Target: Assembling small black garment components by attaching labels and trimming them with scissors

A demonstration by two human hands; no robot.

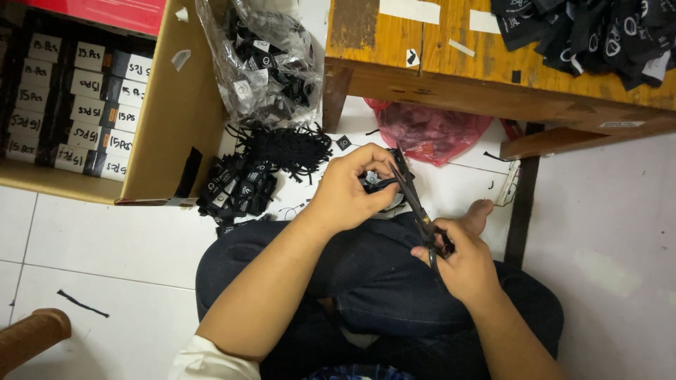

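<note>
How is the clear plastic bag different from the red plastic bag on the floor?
The clear plastic bag stands tall beside the cardboard box; the red plastic bag lies low, partly under the wooden table. The clear bag shows black labels inside; the red bag's contents cannot be made out. Both are crumpled and rest on the white tiled floor.

- You had one view only, from the camera worn on your head, so no second view shared any part of the scene.
- It looked steeply down over your lap onto the white tiled floor (113,239).
- It sat close: your left hand (348,190) and right hand (461,264) filled the middle of the picture.
- The top edge reached a cardboard box (176,105) at the upper left and a wooden table (493,77) at the upper right.
- Your forearms entered from the bottom edge.
</note>
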